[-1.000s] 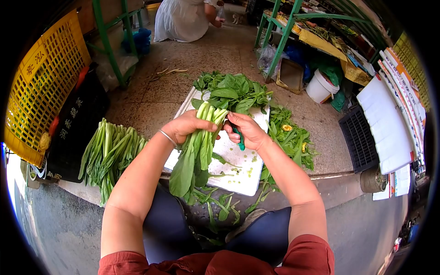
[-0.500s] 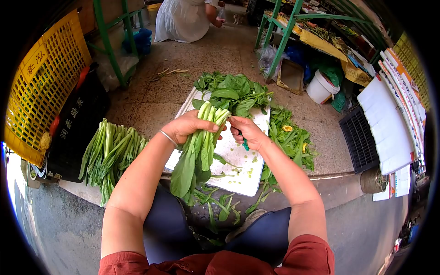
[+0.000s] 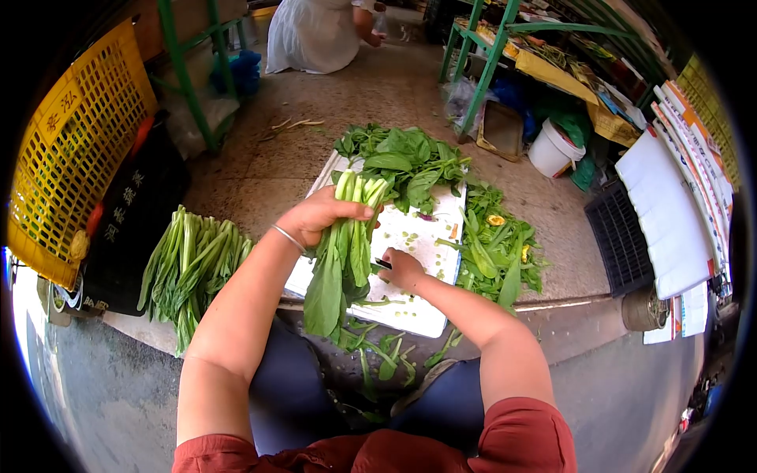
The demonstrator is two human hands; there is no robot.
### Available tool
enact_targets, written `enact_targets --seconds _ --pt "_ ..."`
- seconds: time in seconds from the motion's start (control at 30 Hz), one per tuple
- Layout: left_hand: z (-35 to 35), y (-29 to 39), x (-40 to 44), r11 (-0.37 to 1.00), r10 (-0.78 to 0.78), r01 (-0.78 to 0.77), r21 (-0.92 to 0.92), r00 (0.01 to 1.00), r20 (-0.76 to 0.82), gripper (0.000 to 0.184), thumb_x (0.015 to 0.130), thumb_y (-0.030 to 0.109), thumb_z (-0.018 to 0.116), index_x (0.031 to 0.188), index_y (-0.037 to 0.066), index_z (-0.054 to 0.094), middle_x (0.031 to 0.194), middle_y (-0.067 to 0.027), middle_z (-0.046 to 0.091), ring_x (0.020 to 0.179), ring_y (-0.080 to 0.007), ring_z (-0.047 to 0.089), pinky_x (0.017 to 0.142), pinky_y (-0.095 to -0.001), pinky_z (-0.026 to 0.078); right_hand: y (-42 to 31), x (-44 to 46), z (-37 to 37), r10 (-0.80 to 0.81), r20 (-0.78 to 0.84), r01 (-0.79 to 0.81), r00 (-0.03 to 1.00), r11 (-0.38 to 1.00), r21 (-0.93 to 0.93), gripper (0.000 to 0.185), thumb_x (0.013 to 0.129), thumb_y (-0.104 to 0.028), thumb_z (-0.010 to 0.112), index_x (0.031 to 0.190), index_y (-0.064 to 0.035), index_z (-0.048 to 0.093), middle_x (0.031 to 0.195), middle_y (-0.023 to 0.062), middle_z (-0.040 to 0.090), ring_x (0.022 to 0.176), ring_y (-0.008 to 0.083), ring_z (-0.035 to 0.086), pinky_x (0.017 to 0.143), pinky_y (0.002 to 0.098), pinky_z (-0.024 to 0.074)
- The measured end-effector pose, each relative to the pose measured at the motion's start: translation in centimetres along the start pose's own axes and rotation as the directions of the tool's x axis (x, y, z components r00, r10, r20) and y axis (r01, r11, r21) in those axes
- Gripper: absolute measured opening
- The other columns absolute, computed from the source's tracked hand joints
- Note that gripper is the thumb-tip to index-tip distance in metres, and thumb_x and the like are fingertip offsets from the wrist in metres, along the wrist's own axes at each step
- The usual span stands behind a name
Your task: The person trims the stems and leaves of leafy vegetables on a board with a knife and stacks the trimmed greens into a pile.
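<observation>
My left hand [image 3: 319, 214], with a bracelet at the wrist, is closed around a bunch of leafy greens [image 3: 347, 236], pale stem ends up and leaves hanging down. Just right of the bunch, my right hand [image 3: 404, 270] is closed on a small knife [image 3: 383, 263]; a short dark blade shows and the handle is hidden. Both hands are above a white board [image 3: 422, 311] dotted with small cut green pieces. A heap of loose leafy greens [image 3: 402, 158] covers the board's far end. More greens [image 3: 493, 244] lie along its right side.
To the left, a pile of greens [image 3: 193, 260] rests by a black crate [image 3: 130, 213] and a yellow crate [image 3: 79, 142]. On the right stand a black basket [image 3: 619, 240], a white bucket [image 3: 552, 150] and a green-framed rack [image 3: 493, 63]. A person in white [image 3: 311, 35] crouches at the back.
My right hand has moved away from the stem tops, down toward me and slightly left. My left hand keeps the bunch in nearly the same place.
</observation>
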State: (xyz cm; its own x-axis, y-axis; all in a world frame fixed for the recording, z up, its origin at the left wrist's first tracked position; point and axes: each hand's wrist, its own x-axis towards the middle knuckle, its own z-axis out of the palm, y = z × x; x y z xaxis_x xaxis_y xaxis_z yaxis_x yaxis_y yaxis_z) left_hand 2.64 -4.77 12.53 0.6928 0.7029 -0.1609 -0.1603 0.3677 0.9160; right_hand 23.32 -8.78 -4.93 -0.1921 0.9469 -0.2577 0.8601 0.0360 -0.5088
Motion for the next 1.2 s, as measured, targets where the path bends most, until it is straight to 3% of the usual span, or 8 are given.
enact_targets --seconds 0.27,0.4,0.67,0.8,0.97,1.03,1.1,1.2 --pt "-1.4 -0.2 -0.1 1.0 -0.019 0.018 -0.02 0.998 -0.061 0.037 0.07 0.007 0.068 0.103 -0.002 0.053 0.093 -0.011 0.06 0.085 -0.0229 0.061 0.074 -0.0336 0.052 1.3 1.4 -0.9 -0.098 0.018 0.098 0.995 0.995 0.024 0.024 0.073 -0.023 0.062 0.086 -0.0025 0.06 0.081 0.0144 0.063 0.076 0.0279 0.06 0.069 0.0353 0.0459" --pt "-1.7 -0.3 -0.3 0.999 -0.022 0.019 -0.028 0.997 -0.08 0.037 0.07 0.007 0.068 0.103 -0.003 0.054 0.094 -0.0113 0.059 0.087 -0.023 0.061 0.076 -0.0345 0.052 2.4 2.0 -4.0 0.062 -0.104 -0.067 0.993 0.997 -0.046 0.022 0.076 -0.022 0.059 0.086 -0.0018 0.06 0.076 0.0163 0.061 0.071 0.0298 0.059 0.066 0.0372 0.0453" --pt "-1.8 -0.1 -0.6 1.0 -0.013 0.011 -0.025 0.995 -0.095 0.036 0.071 0.007 0.067 0.103 -0.003 0.054 0.096 -0.0118 0.06 0.087 -0.0231 0.061 0.078 -0.0345 0.051 7.9 1.9 -8.3 0.483 -0.361 -0.515 0.798 0.857 0.01 0.036 0.073 -0.023 0.064 0.106 -0.0085 0.056 0.102 0.0142 0.059 0.09 0.0302 0.059 0.077 0.038 0.0474" --pt "-1.6 -0.2 -0.5 0.999 -0.018 0.015 -0.033 0.995 -0.097 0.036 0.071 0.007 0.067 0.103 -0.003 0.054 0.094 -0.0117 0.06 0.086 -0.0223 0.061 0.077 -0.0338 0.051 5.7 1.9 -7.4 0.411 -0.335 -0.454 0.848 0.89 -0.055 0.045 0.073 -0.022 0.064 0.113 -0.0082 0.049 0.112 0.0175 0.052 0.099 0.0327 0.055 0.081 0.0398 0.0464" --pt "-1.4 -0.6 0.3 0.999 0.016 -0.022 -0.035 0.983 -0.184 0.03 0.073 0.008 0.065 0.1 -0.002 0.055 0.089 -0.011 0.061 0.079 -0.0202 0.061 0.072 -0.0327 0.052 0.7 3.1 -7.8 0.311 -0.252 -0.334 0.916 0.941 -0.052 0.062 0.077 -0.044 0.06 0.121 -0.0036 0.047 0.121 0.0193 0.048 0.103 0.0326 0.053 0.09 0.0386 0.0412" --pt "-0.8 -0.3 0.3 0.999 0.031 -0.035 -0.013 0.973 -0.229 0.029 0.074 0.008 0.064 0.1 -0.001 0.055 0.087 -0.0105 0.061 0.076 -0.02 0.061 0.07 -0.0322 0.052 -1.8 3.5 -10.6 0.171 -0.08 -0.115 0.982 0.88 0.46 0.065 0.079 -0.055 0.052 0.118 -0.0025 0.05 0.116 0.016 0.052 0.106 0.0293 0.049 0.084 0.0345 0.042" --pt "-0.5 -0.4 0.7 0.997 0.076 -0.078 0.003 0.96 -0.268 0.029 0.074 0.008 0.065 0.099 0.0 0.055 0.082 -0.0084 0.061 0.071 -0.0182 0.061 0.066 -0.0307 0.052 -6.0 1.8 -11.5 0.113 -0.112 0.033 0.987 0.545 0.838 0.063 0.08 -0.059 0.051 0.112 -0.0049 0.051 0.108 0.008 0.053 0.097 0.0168 0.05 0.08 0.0326 0.0422" --pt "0.8 -0.1 0.9 0.991 0.129 -0.13 0.014 0.957 -0.259 0.029 0.072 0.008 0.067 0.098 0.001 0.056 0.082 -0.0076 0.061 0.07 -0.0167 0.061 0.065 -0.0306 0.052 -9.8 0.2 -12.4 -0.036 -0.073 0.081 0.997 0.353 0.932 0.059 0.08 -0.059 0.05 0.11 -0.0079 0.051 0.107 0.0063 0.053 0.098 0.0114 0.048 0.079 0.0327 0.0419"
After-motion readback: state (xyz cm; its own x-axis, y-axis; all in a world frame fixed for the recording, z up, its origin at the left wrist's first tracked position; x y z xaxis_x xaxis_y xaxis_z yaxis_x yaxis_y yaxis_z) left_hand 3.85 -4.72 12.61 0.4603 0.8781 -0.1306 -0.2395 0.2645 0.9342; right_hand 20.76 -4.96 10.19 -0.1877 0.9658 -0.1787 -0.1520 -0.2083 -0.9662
